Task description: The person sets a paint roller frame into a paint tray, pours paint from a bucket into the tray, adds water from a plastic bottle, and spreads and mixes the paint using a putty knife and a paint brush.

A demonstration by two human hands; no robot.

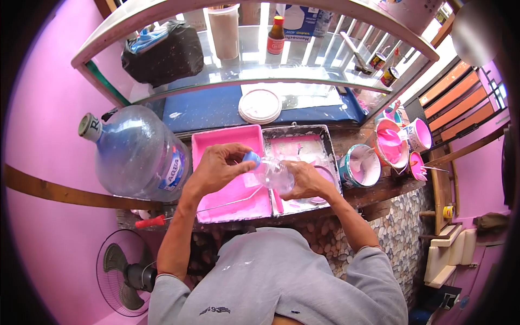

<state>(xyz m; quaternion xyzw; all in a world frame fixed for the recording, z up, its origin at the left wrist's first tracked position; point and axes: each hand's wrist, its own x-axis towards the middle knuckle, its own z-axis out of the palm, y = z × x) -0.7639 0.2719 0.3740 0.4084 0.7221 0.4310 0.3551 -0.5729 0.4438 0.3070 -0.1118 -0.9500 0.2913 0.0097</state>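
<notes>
My left hand (225,165) pinches a blue bottle cap (251,158) between thumb and fingers. Beside it, my right hand (307,180) is wrapped round a clear plastic bottle (273,174), tilted with its neck toward the cap. Whether the cap is still on the neck I cannot tell. Both hands are above a pink paint tray (227,136) and a black-rimmed, paint-stained tray (331,146) side by side. A paint roller with a red handle (150,221) lies across the pink tray's front; its head is partly hidden.
A large water jug (142,154) leans at the left. Paint buckets (361,165) crowd the bench's right side. Behind the trays are stacked white lids (260,106) and a glass cabinet (227,86) holding a small brown bottle (275,37). A fan (127,273) stands at lower left.
</notes>
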